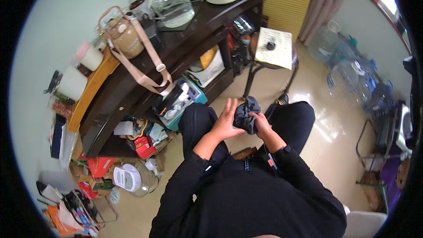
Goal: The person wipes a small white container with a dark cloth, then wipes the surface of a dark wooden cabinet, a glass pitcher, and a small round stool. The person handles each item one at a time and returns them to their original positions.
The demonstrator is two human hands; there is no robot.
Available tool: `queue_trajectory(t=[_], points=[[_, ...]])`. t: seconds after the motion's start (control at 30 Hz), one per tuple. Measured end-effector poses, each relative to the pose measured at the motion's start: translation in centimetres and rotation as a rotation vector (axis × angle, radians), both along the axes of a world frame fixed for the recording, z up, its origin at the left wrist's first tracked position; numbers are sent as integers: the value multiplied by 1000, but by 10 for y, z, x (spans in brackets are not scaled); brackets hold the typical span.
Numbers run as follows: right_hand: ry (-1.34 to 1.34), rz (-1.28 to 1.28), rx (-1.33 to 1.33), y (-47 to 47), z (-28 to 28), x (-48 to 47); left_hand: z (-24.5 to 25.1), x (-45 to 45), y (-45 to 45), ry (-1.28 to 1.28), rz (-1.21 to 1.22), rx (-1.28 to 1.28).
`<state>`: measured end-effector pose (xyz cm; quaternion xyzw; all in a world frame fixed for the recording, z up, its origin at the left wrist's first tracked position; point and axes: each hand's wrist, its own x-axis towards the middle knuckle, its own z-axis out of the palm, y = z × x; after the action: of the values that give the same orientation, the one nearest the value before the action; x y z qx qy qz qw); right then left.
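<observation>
A crumpled dark grey cloth (245,115) is bunched up between my knees, above the tiled floor. My right hand (261,125) grips its right side, with the thumb and fingers closed on the fabric. On the cloth's left side my left hand (225,124) is held with its fingers apart and pointing away from me; its thumb reaches toward the lower edge of the cloth, and whether it touches I cannot tell. Beyond the cloth stands a round stool (295,60) with a sheet of paper (281,48) bearing writing, and a small dark-capped bottle (271,45) on top.
A dark wooden cabinet (211,18) runs along the left, bearing a jug with a strap (127,41) and a glass container (173,10). A teal bin (200,96) stands near my left knee. Large plastic bottles (347,76) stand at the right wall.
</observation>
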<state>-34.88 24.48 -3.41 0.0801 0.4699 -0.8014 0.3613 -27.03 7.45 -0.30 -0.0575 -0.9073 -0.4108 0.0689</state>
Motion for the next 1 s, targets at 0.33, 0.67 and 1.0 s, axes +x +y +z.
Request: queue_trajectory(t=[0.33,0.67,1.0], points=[[414,145,430,41,13,-130,46,-13,-41,234,347,115],[474,-325,1075,95,-15,-313,10,-11,-28,77,304,43],[355,-306,750,87,-12,-298,-14,-22,-34,40,350,-5]])
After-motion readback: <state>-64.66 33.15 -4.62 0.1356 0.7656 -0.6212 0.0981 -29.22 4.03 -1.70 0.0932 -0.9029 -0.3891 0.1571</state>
